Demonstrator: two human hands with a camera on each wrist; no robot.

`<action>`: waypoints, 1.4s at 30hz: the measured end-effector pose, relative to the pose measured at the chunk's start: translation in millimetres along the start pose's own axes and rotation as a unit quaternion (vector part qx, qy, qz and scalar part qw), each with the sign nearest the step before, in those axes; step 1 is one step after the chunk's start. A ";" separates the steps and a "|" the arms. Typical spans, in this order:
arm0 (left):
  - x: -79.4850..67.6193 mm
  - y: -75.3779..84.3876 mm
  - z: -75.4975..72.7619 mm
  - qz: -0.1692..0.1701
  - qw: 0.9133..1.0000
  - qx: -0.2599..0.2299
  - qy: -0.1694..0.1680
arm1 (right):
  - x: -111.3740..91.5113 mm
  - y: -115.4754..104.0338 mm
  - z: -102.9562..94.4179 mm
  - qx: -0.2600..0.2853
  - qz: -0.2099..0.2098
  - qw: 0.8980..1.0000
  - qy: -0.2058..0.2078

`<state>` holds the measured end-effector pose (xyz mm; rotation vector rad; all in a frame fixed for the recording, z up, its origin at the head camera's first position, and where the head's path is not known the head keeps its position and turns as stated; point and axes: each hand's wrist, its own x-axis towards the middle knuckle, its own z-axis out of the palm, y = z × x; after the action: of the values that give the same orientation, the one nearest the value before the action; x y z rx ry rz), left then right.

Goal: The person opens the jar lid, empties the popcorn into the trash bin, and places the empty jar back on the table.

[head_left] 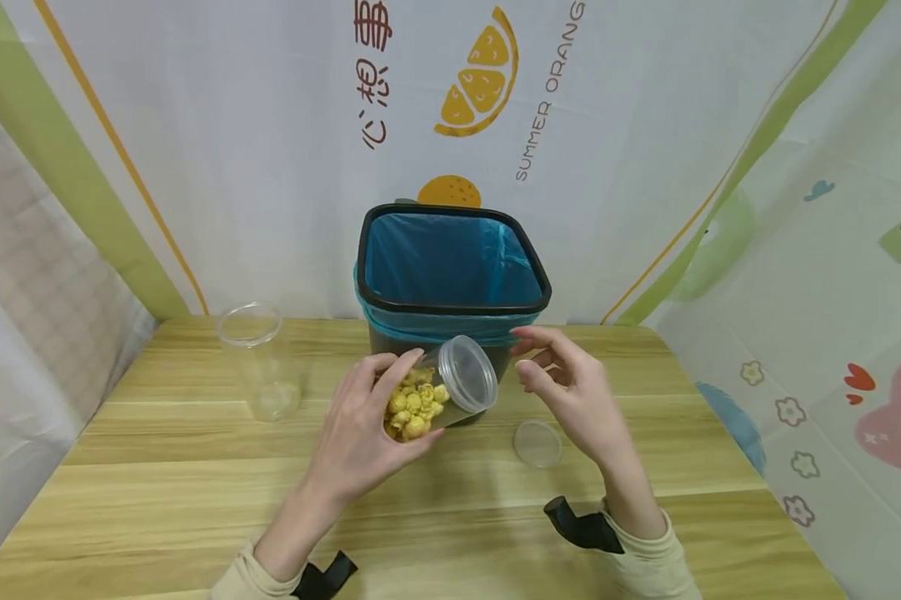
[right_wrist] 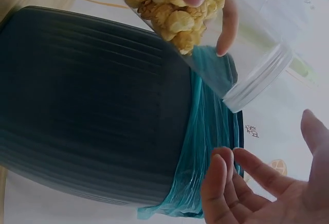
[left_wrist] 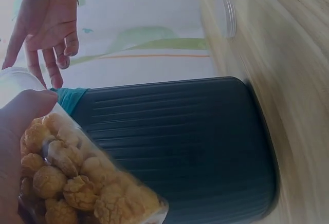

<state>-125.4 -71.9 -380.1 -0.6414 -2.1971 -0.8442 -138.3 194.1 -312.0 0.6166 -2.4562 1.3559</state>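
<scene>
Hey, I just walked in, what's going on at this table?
A person's left hand is holding a tilted clear jar partly filled with yellow popcorn, in front of a bin with a blue liner. The right hand hovers near the bin, holding nothing, its fingers loosely bent. A clear disc lies on the table, and a tall clear cup stands off to the left.

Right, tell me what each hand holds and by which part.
The left hand grips the popcorn jar around its clear body; the right hand holds nothing.
</scene>
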 end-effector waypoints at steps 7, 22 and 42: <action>-3.0 -2.1 1.7 0.028 0.999 0.033 0.011 | -2.1 -2.0 6.3 -0.033 -0.023 0.998 -0.040; -2.0 -0.1 0.6 0.093 0.987 0.134 0.011 | -6.4 -10.0 17.1 -0.072 -0.023 0.993 -0.086; -4.8 2.2 -1.6 0.081 0.987 0.141 -0.008 | -2.9 -7.2 24.0 -0.068 -0.066 0.993 -0.076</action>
<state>-120.3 -72.6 -382.0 -0.6749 -2.1896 -0.4367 -133.0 170.9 -320.6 0.8621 -2.5481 1.1197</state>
